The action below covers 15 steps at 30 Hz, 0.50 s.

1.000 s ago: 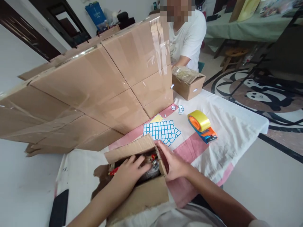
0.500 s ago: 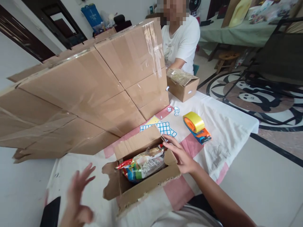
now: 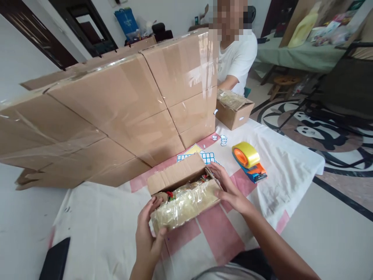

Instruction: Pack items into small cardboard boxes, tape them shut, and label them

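Cardboard box (image 3: 180,210) is held at both ends, mouth uncovered. Left grip (image 3: 148,223) is wrapped on the left end: fingers by the end flap, thumb low on the near panel. Right grip (image 3: 229,190) holds the other end: fingers along it, thumb at the near right corner. Far flap up, near panel glossy with tape. Inside, between the grips: shiny packet (image 3: 195,186), red bit by the left fingers. Can't tell if the box bottom touches the table (image 3: 99,225).

Just past the box: blue-edged label sheets (image 3: 208,156), partly hidden by the flap, yellow sheet (image 3: 196,148) at their far side. Loose labels (image 3: 223,140) ahead of the right grip. Right of that grip: yellow tape roll (image 3: 252,153), touching a blue-and-orange dispenser (image 3: 258,174).

Beyond the sheets: carton wall (image 3: 131,109), running out past the left grip. At its right end: small carton (image 3: 233,114), person (image 3: 239,54) in white behind. Well left of the left grip, near side: flat black object (image 3: 55,258).
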### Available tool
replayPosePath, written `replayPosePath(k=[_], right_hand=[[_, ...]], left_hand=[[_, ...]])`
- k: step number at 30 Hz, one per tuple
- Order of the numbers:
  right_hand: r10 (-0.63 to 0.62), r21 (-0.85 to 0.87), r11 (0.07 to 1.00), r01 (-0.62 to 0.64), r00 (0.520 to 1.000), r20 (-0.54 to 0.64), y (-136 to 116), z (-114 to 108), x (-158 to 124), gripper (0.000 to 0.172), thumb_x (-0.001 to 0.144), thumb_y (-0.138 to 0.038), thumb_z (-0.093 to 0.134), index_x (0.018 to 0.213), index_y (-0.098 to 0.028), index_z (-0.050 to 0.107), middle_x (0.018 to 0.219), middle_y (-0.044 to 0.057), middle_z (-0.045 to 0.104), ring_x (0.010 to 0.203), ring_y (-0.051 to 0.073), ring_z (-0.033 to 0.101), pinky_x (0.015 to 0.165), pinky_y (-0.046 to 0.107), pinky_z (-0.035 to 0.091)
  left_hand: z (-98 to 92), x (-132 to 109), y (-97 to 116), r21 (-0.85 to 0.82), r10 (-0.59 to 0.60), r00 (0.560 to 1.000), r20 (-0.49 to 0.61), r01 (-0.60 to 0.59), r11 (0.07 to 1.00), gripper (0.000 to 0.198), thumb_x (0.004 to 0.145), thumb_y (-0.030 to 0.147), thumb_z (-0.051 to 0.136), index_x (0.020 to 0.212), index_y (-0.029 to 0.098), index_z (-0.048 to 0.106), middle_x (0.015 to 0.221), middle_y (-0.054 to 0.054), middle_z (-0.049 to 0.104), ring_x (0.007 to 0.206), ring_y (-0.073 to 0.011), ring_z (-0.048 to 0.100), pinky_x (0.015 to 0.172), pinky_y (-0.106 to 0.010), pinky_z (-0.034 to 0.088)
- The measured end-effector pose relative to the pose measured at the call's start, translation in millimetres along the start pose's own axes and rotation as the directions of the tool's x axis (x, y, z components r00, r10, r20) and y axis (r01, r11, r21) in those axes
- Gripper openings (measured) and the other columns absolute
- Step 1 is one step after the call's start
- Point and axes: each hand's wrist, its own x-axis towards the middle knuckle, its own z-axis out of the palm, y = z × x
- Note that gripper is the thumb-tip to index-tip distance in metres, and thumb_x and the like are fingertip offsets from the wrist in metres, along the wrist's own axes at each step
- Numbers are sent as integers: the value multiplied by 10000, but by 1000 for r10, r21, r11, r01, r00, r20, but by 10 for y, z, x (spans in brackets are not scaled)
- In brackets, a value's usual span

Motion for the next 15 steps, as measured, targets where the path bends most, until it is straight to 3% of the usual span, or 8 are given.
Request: replayPosePath(k=[2,5,8,10,12,14,15], right_hand=[[69,5,998,-69,997,29,-20,-14,13,866,867,-242,589,1611,-362,162,1691,20,229,1579,273,165,1277,542,157],[145,-48,989,-141,985,92,-87,-36,47,912,818,-179,591,1618,-344,183,1723,-7,137,1595,280,79,1285,554,97],[95,-64,994,-88,990,108,-168,-17,92,961,793,-139,611,1623,-344,170,1726,-9,120,1598,275,62,1290,532,98],[-16,-60,998,20,998,67,-202,17,122,946,807,-129,608,1619,-351,176,1699,16,224,1582,269,161,1287,512,144],[-148,-101,984,149,989,19,-218,44,148,826,854,-135,578,1587,-357,268,1563,46,461,1509,265,344,1263,516,229],[-250,-209,945,251,968,34,-229,51,168,618,907,-160,543,1484,-361,452,1366,43,631,1433,274,442,1217,537,301],[-284,-269,919,289,957,60,-236,48,175,517,927,-181,534,1413,-358,535,1292,39,673,1421,285,450,1198,551,316]], left_hand=[[46,-8,40,-51,-82,996,-27,81,995,588,1027,388,431,1571,304,226,1536,-146,459,1407,-288,508,1180,-540,425],[103,7,58,-30,-156,988,-15,155,987,594,1027,313,392,1589,324,199,1673,-101,276,1544,-291,289,1214,-544,389],[124,42,26,-60,-241,969,49,243,968,699,1017,273,359,1626,339,23,1726,-70,135,1543,-295,278,1158,-509,474],[98,77,20,-108,-247,966,82,255,961,739,1007,254,353,1624,340,-44,1724,-73,149,1527,-284,316,1120,-478,515],[35,125,63,-91,-206,977,52,210,973,779,1000,251,381,1621,330,-82,1723,-91,142,1535,-282,303,1130,-484,500],[-41,187,165,65,-108,994,29,106,992,800,985,240,435,1630,325,-31,1712,-101,189,1544,-299,282,1173,-536,435],[-71,222,234,182,-20,997,69,7,983,788,973,221,455,1633,340,41,1694,-88,255,1540,-308,293,1198,-572,384]])
